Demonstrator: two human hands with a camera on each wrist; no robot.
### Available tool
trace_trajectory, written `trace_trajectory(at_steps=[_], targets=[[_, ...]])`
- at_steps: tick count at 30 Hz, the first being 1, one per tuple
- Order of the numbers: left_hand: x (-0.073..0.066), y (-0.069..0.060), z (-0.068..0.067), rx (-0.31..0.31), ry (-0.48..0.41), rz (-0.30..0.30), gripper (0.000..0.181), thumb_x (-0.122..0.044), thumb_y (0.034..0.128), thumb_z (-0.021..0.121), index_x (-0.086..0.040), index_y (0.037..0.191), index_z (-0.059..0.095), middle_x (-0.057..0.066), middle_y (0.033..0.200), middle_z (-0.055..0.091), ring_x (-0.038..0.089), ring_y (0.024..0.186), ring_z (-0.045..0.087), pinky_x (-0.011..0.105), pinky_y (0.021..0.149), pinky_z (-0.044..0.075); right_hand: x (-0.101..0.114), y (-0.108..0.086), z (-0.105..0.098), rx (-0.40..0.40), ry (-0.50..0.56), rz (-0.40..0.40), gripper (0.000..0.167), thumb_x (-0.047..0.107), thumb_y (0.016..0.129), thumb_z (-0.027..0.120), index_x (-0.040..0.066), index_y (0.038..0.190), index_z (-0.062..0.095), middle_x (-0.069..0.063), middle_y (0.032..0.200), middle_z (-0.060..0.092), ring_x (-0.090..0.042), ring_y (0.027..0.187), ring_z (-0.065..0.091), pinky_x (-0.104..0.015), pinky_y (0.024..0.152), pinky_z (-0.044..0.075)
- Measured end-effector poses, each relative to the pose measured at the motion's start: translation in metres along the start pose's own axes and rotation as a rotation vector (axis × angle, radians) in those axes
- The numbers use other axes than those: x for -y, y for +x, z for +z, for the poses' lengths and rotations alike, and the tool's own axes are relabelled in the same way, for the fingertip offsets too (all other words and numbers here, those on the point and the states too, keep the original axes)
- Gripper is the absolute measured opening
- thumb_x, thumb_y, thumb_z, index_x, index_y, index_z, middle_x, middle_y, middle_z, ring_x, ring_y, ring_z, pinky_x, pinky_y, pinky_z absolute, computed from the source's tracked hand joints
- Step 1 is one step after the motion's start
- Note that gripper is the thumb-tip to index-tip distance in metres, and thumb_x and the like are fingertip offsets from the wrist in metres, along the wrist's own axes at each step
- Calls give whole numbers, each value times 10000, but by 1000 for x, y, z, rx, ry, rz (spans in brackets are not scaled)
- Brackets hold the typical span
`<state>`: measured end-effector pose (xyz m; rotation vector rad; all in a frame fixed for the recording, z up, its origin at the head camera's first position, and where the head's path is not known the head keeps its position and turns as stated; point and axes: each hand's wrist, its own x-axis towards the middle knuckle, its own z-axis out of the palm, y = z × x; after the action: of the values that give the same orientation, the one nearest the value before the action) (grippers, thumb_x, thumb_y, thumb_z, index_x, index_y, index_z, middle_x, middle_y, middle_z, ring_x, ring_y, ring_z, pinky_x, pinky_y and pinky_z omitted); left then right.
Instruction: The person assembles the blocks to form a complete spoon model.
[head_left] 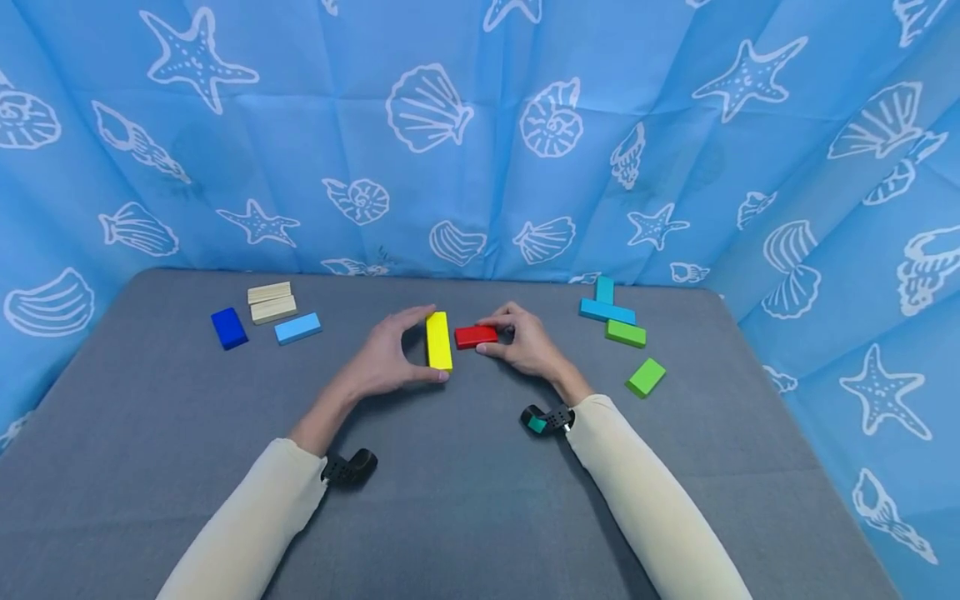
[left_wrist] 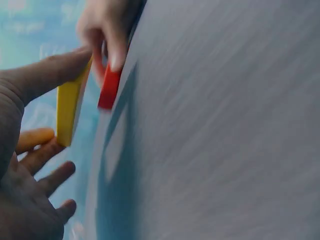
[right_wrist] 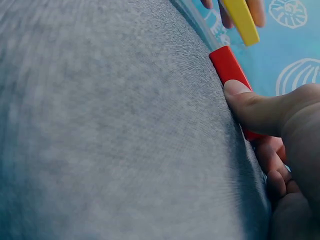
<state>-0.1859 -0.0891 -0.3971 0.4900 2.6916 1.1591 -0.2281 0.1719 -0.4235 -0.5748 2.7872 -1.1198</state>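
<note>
While we've got our left hand (head_left: 384,357) pinching the yellow block (head_left: 438,342) by its ends, roughly 12-to-6, our right hand (head_left: 527,343) grips the red block (head_left: 469,337) just off at 3 o'clock, crosswise, not touching.

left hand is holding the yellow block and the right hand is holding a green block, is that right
Not quite: the block in the right hand is the red block, not a green one, as the head view shows. The left hand does hold the yellow block.
</note>
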Motion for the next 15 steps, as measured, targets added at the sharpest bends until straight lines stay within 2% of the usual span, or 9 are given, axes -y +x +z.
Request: trace_trajectory(at_steps=[7,11,15], targets=[[-24,-31,26,52,-34,-23,999,-419,743,906,-213,1574,390,84,1613,366,331,1473,329,614,1140,309,-2,-1,-2,23,8,-31,423,173,900,797,91,1303,698,-73,1154,580,-259,1036,525,-410,901,454],[-30,-43,38,86,-51,-6,991,-430,733,908,-205,1563,413,65,1599,392,310,1462,351,589,1146,315,-2,-1,-1,16,-2,-35,418,172,902,795,93,1301,700,-72,1147,580,-256,1035,523,-404,900,453],[-30,-49,45,93,-61,17,980,-422,721,918,-177,1544,444,52,1572,434,293,1445,378,564,1151,320,-2,-2,1,0,-3,-43,411,171,899,798,86,1291,706,-78,1138,585,-259,1016,527,-399,877,453]])
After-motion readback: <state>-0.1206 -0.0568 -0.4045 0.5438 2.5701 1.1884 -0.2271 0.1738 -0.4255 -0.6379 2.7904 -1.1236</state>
